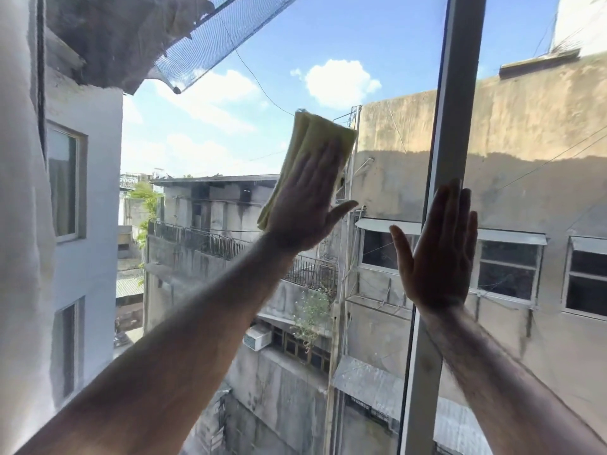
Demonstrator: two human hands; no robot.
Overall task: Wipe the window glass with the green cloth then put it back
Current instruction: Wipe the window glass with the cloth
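Note:
A folded yellow-green cloth [315,139] is pressed flat against the window glass [210,133] near the middle of the view. My left hand [305,205] lies on the cloth with fingers spread and palm pushing it onto the pane; the lower half of the cloth is hidden under the hand. My right hand [437,247] is flat and open, fingers together, resting against the grey vertical window frame [456,110] and the glass beside it. It holds nothing.
A white curtain [23,224] hangs along the left edge. The grey frame post divides the left pane from the right pane [542,159]. Outside are concrete buildings, a dark net at the top left and sky.

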